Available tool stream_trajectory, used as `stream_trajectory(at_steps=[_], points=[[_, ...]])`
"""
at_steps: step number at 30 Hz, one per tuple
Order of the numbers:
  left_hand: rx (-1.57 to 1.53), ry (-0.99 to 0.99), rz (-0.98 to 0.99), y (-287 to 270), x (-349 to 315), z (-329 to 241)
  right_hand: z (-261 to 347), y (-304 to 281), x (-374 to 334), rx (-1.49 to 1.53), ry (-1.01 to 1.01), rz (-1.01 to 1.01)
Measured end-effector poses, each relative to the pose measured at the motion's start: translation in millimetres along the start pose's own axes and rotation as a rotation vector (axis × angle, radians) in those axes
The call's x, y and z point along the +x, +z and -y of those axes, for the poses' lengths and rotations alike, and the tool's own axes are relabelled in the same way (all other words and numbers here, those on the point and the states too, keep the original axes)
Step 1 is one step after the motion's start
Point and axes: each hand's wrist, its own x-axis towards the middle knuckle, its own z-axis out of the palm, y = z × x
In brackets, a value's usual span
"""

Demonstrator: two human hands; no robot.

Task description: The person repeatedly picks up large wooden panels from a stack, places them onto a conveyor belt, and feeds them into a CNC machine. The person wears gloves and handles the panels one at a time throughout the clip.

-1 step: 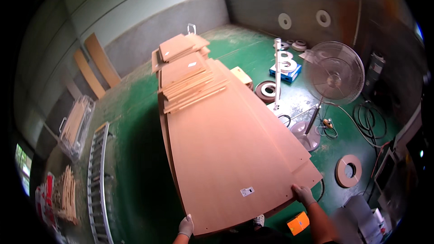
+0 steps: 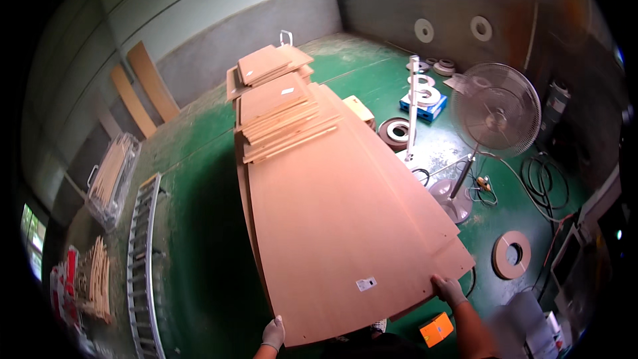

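A large flat brown wood panel (image 2: pixel 332 239) lies on top of a stack, its near end toward me, with a small white label (image 2: pixel 366 284) near that end. My left hand (image 2: pixel 273 332), in a pale glove, is closed on the near left corner. At the near right corner my gloved right hand (image 2: pixel 450 290) grips the same panel, thumb on top; the fingers underneath are hidden. Farther along the panel lie several thin wood strips (image 2: pixel 289 134) and a smaller board (image 2: pixel 272 98) with a label.
A metal ladder (image 2: pixel 143 266) lies on the green floor at left. To the right stand a pedestal fan (image 2: pixel 495 119), a roll of edging (image 2: pixel 512 254) and an orange box (image 2: pixel 436 330). Loose cables (image 2: pixel 545 176) trail near the wall. More boards (image 2: pixel 266 65) are stacked at the far end.
The view has tilted slightly, so the scene sits a little differently in the picture. Both hands keep their hold on the panel's near corners.
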Motion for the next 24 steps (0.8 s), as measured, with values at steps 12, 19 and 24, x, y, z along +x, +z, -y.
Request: stream_trajectory(at_steps=[12, 19, 24], points=[[0.112, 0.293, -0.463, -35, 76, -103, 223, 66, 23, -0.593, -0.679, -0.23], [0.194, 0.356, -0.633, -61, 260, -220, 378, 222, 163, -0.572, -0.895, -0.382], [-0.385, 0.375, -0.71, -94, 441, -291, 455, 259, 285, -0.174, -0.722, -0.437]])
